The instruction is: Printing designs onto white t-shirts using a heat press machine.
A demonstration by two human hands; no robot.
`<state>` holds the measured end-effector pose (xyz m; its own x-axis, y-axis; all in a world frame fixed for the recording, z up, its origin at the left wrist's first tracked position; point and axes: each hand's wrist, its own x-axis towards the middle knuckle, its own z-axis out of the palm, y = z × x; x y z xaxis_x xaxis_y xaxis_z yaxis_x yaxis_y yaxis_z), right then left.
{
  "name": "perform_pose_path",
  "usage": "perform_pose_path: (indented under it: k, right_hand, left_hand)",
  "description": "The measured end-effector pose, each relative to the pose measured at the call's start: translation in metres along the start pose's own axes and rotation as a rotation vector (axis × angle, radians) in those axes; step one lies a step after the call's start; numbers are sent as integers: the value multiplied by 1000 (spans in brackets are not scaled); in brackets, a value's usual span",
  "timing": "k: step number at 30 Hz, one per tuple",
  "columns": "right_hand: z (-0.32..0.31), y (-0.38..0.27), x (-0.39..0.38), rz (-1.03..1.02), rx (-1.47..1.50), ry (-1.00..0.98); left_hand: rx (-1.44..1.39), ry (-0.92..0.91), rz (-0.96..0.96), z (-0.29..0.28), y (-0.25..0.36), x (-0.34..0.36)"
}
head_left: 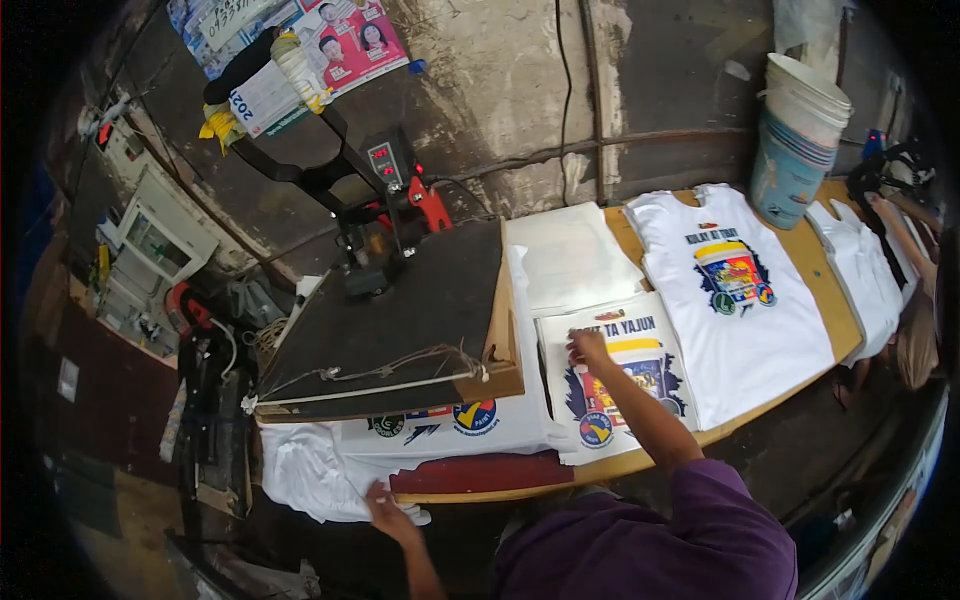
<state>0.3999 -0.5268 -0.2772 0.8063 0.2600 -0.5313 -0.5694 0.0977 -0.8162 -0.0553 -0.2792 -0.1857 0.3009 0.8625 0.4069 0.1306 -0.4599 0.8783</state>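
- Tabletop [835, 300] first: yellowish and wooden, its front edge bent by my wide lens, it ran to the right from the dark slab of a press [400, 300].
- There was the printed sheet [640, 400], lying near the front edge between the press and a white printed shirt [755, 340], with plain pale sheets [565, 255] just behind it.
- And the right hand [587, 348] was right over that sheet's upper part, fingers curled; from my end I couldn't tell whether they pinched the paper.
- Down on the left, the left hand [390, 510] was at the edge of bunched white cloth [305, 475], fingers part bent; again, I couldn't tell if they gripped it.
- Under the slab I caught more white fabric [520, 425] with a coloured print peeking out, and a dark red strip [485, 472] along the front.
- Behind, red digits glowed on a small control box [385, 163], below a handle bound with pale and yellow wrapping [297, 72].
- What a wall [480, 90]: stained, patched, crossed by cables, colourful posters [355, 50] stuck up high.
- Far right, stacked buckets [795, 150] stood on the table, and beyond them I saw another person's arm [895, 230].
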Motion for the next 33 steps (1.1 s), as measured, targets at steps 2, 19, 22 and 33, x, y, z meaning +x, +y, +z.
perform_pose_path:
  k: [2, 19, 22, 33]
  right_hand:
    - [1, 16, -44, -15, -67, -144]
    - [-6, -7, -235, -14, 140, -324]
    - [12, -31, -227, -75, 111, -363]
    - [-190, -168, -219, -358, 685, -586]
  left_hand:
    - [54, 182, -118, -18, -55, 52]
    - [-794, -442, -762, -14, -75, 105]
    - [-600, -348, -661, 7, -29, 90]
    - [-340, -188, -231, 78, 149, 13]
